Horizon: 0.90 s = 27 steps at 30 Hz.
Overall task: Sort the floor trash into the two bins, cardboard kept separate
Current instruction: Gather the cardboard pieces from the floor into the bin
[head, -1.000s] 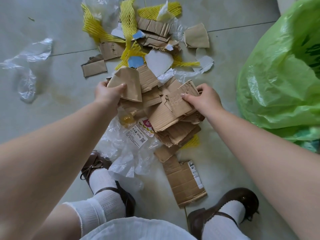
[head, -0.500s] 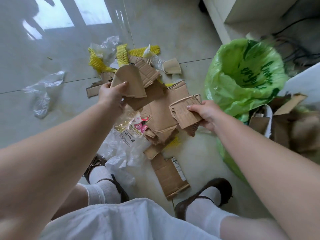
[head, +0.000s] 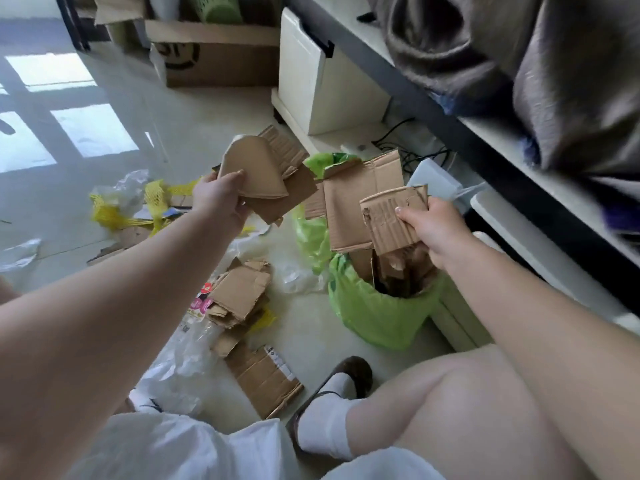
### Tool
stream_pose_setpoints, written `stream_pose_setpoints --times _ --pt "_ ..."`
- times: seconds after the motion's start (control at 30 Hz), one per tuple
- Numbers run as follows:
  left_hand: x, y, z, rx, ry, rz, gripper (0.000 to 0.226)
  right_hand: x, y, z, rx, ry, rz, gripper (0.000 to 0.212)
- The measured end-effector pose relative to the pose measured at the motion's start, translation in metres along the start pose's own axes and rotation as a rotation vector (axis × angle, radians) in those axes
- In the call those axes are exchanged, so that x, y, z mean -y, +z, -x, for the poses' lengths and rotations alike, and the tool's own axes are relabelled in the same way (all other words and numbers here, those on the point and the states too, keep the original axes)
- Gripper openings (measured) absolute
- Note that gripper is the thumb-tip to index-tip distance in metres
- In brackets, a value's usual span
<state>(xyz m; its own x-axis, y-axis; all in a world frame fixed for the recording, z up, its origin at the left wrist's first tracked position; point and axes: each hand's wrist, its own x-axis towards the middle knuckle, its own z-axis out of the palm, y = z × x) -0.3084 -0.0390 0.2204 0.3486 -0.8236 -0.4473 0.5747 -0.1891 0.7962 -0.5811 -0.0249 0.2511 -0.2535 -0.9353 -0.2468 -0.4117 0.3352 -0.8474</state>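
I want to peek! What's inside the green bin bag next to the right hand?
Brown cardboard pieces stand inside the green bin bag. The right hand and its cardboard cover part of the opening, so the bottom cannot be seen.

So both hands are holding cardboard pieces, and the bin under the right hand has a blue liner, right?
Not quite. The head view shows the left hand and right hand each holding cardboard pieces, but the bin under the right hand has a green liner, not a blue one.

Daylit; window glare on floor (head: 104, 140); wide-angle edge distortion.
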Motion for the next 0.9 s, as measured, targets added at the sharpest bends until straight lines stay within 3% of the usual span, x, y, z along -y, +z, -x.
stream_pose_setpoints --times 0.17,0.37,0.43,0.53,0.67,0.9 --pt "0.019 0.057 0.025 0.151 0.009 -0.12 0.016 -0.004 -0.069 0.001 -0.17 0.001 0.101 0.006" --pt "0.06 0.111 0.045 0.283 0.003 -0.402 0.036 -0.024 -0.101 -0.003 -0.263 0.005 0.223 0.011" --pt "0.075 0.123 0.051 0.299 0.027 -0.538 0.039 -0.03 -0.103 -0.005 -0.263 0.001 0.299 0.007" --pt "0.094 0.136 0.061 0.309 0.064 -0.678 0.04 -0.032 -0.106 -0.008 -0.275 0.013 0.466 0.022" --pt "0.111 0.151 0.07 0.354 0.101 -0.809 0.041 -0.024 -0.118 -0.009 -0.283 -0.005 0.658 0.018" --pt "0.136 0.164 0.075 0.353 0.097 -0.93 0.046 -0.026 -0.105 -0.015 -0.135 0.05 0.712 0.029"
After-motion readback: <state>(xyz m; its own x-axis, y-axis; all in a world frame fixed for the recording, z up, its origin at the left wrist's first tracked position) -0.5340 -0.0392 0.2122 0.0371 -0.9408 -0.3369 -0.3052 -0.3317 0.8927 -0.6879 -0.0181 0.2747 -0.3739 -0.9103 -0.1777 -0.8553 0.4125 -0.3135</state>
